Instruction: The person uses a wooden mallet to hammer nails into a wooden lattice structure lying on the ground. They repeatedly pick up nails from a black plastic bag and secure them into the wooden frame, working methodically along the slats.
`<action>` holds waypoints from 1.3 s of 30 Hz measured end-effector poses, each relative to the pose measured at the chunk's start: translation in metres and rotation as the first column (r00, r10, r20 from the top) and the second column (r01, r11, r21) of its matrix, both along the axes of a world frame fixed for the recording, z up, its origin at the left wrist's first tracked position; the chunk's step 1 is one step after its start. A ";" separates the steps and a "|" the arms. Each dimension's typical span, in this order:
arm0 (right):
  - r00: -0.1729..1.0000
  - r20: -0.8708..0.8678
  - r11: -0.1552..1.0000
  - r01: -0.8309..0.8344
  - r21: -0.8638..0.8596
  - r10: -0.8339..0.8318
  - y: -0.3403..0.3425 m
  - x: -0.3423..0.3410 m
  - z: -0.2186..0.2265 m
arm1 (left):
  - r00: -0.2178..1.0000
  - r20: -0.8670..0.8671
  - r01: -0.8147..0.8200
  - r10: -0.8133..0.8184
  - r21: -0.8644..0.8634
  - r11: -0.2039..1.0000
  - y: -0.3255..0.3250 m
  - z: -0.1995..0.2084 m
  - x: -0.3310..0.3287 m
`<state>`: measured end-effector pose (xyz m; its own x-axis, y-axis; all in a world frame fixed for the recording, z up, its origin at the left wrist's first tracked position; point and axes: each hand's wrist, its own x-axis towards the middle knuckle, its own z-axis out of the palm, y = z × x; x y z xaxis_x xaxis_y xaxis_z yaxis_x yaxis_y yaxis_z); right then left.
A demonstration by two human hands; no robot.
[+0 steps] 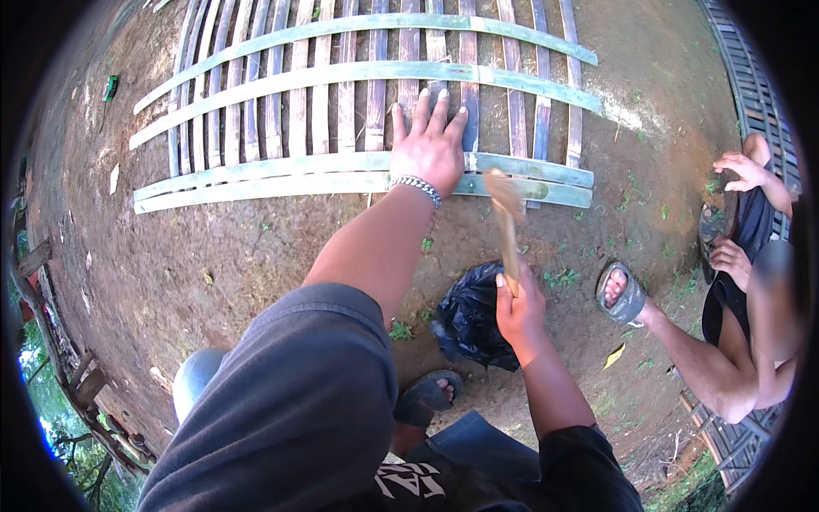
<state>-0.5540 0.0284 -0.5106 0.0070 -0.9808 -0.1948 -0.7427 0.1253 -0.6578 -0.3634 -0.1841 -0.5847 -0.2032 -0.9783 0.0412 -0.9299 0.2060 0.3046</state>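
Note:
My left hand point(429, 149) is spread over a panel of split bamboo slats point(299, 111) on the ground, palm by the near crosspieces and fingertips reaching toward the middle one. A chain bracelet point(416, 185) circles that wrist. In my right hand point(522, 314) is a wooden mallet-like tool point(508, 230), its handle gripped and its wider, blurred end raised over the near edge of the panel. Pale green bamboo crosspieces point(299, 174) run across the darker upright slats. Below the right hand's tool lies a crumpled black plastic bag point(473, 320).
Another person sits at the right, with a hand point(744, 171) raised and a sandalled foot point(621, 290) near the bag. Behind them stands a dark slatted panel point(751, 68). A small green object point(110, 88) lies on the dirt at left. Logs point(90, 384) line the left edge.

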 end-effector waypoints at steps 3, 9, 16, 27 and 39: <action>0.962 0.259 0.989 0.113 -0.099 -0.084 0.021 -0.003 -0.009 | 1.000 -0.024 0.019 -0.018 0.021 1.000 0.002 0.003 -0.006; 0.994 -0.083 0.955 0.090 0.282 -0.069 -0.010 0.009 0.000 | 1.000 -0.011 0.015 -0.015 0.006 1.000 0.000 -0.003 -0.005; 0.992 -0.093 0.944 0.115 0.310 -0.090 0.000 0.016 0.001 | 1.000 -0.015 0.017 -0.016 0.052 0.998 0.001 0.006 -0.005; 0.982 -0.145 0.942 0.157 0.295 -0.118 -0.006 -0.002 -0.002 | 1.000 -0.012 0.024 -0.024 0.067 0.997 -0.003 0.008 -0.004; 0.913 -0.398 0.962 0.186 0.199 -0.094 0.158 -0.146 -0.015 | 0.999 0.027 0.016 -0.016 0.014 1.000 0.001 0.001 -0.004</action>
<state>-0.7001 0.1862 -0.5259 -0.2467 -0.8945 -0.3728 -0.8941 0.3585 -0.2686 -0.3675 -0.1831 -0.5836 -0.2197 -0.9753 0.0216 -0.9346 0.2167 0.2819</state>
